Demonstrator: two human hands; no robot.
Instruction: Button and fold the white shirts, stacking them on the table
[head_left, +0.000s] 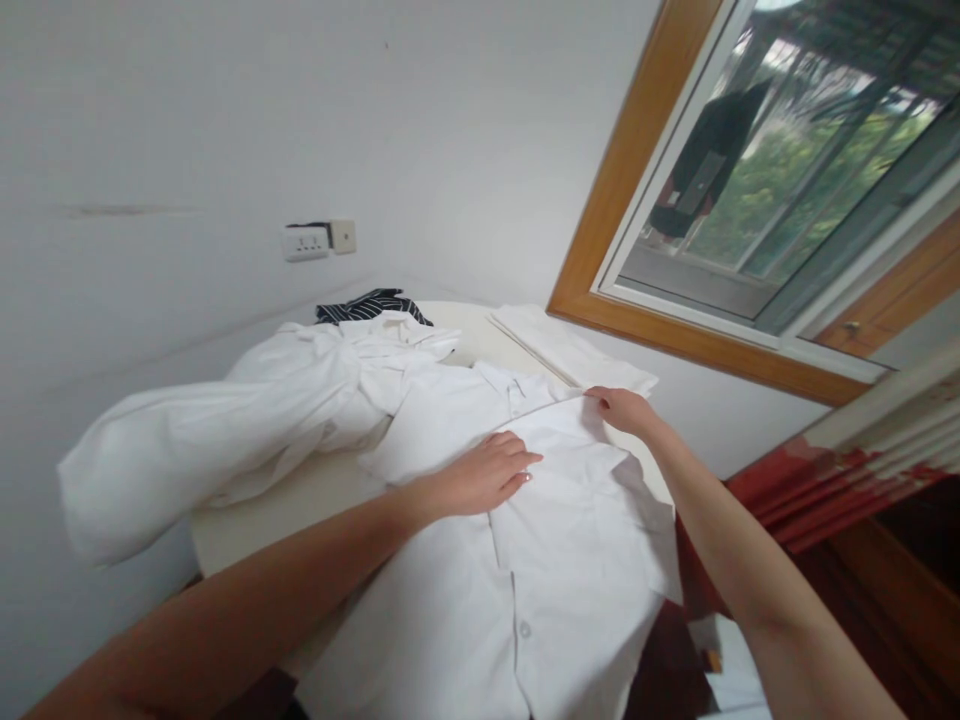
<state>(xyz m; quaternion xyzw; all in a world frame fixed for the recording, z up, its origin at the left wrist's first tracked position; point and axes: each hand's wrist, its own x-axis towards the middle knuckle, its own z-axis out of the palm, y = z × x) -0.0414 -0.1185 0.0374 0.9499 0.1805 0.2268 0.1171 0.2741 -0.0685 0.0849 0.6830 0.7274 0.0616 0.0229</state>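
A white button-up shirt point(465, 620) lies spread over the table, its lower part hanging past the near edge. My left hand point(487, 476) rests on the shirt's upper middle, by the button line, fingers apart and the index finger stretched to the right. With thumb and fingers pinched together, my right hand point(621, 410) grips the shirt's edge at the upper right. From that grip a fold line runs left towards the collar. One button shows low on the front.
A heap of white shirts point(300, 390) fills the table's left side, overhanging it. Behind lies a black striped cloth point(373, 305). Folded white cloth point(570, 350) sits at the far right of the table point(277, 510). Close by are a wall socket point(306, 243) and a wood-framed window point(712, 335).
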